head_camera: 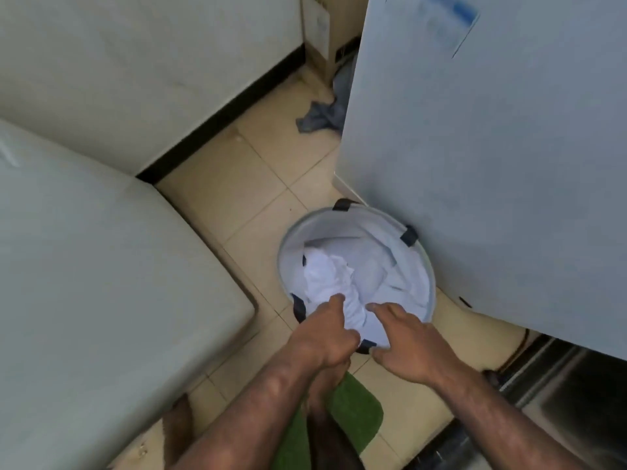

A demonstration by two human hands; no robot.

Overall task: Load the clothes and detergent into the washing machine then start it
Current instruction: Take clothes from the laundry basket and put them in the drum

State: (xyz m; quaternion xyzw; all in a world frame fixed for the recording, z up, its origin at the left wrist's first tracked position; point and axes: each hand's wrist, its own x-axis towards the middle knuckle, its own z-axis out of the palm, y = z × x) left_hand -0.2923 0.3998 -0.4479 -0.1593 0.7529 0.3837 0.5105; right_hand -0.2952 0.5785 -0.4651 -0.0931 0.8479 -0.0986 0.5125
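A round white laundry basket (428, 266) with dark handle tabs stands on the tiled floor, holding white clothes (373, 262). My left hand (325, 337) grips a bunched white garment (325, 276) at the basket's near rim. My right hand (403, 340) hovers over the near rim beside it, fingers spread and holding nothing. A large white appliance with a raised lid or door (492, 164) rises on the right, and another white machine top (101, 283) fills the left.
A grey cloth (322, 113) lies on the floor in the far corner beside a cardboard box (325, 32). A green mat (349, 412) sits under my bare foot. A dark metal opening (559, 385) shows at the lower right.
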